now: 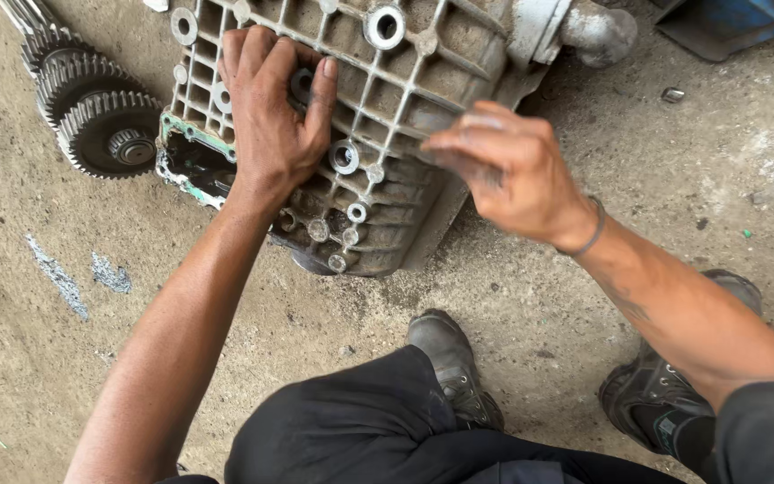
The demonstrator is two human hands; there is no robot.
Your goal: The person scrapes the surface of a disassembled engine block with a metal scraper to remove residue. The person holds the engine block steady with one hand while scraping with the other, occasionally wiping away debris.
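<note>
Nearest the camera, the person's dark trousers [360, 430] and two worn black shoes [454, 367] stand on the dusty concrete floor [47, 358]. Just beyond the toes lies a ribbed, grey cast-metal gearbox housing [405, 134], its far end running out past the top edge of the view. The left hand [270, 116] rests flat on its ribbed face, fingers spread and pressing down. The right hand [503, 166] hovers at the housing's right edge, blurred, fingers bunched together; whether they pinch something cannot be told. The casting looks heavy, rigid and probably greasy, so the ribs and flange edges should give surer purchase than the smooth bosses. Farther left, a toothed gear cluster [91, 108] lies on the floor.
</note>
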